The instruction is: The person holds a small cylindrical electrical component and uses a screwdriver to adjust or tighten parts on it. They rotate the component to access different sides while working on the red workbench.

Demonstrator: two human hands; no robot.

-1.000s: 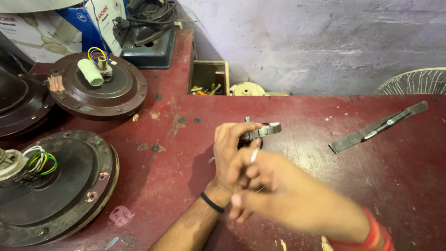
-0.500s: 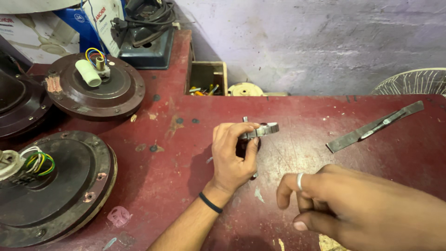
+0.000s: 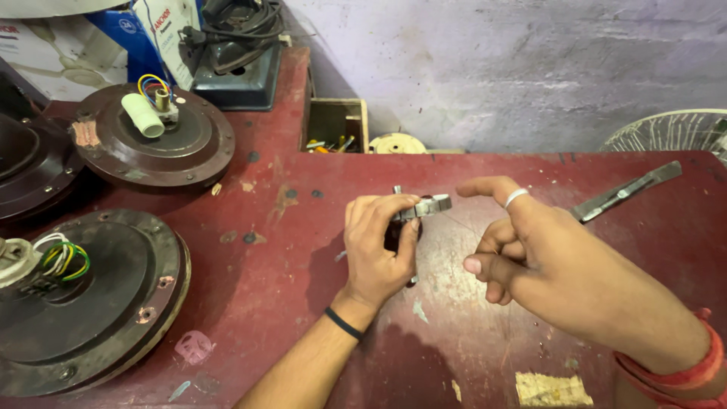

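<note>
Two dark fan motor housings (image 3: 155,144) (image 3: 83,303) left; flat metal blade (image 3: 625,193) right; wooden box (image 3: 337,125) behind.

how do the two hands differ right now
The left hand grips a small metal part; the right hand holds nothing, forefinger extended toward it. Left wrist has a black band, right a red one; only the right wears a ring. Both hover over the red table.
</note>
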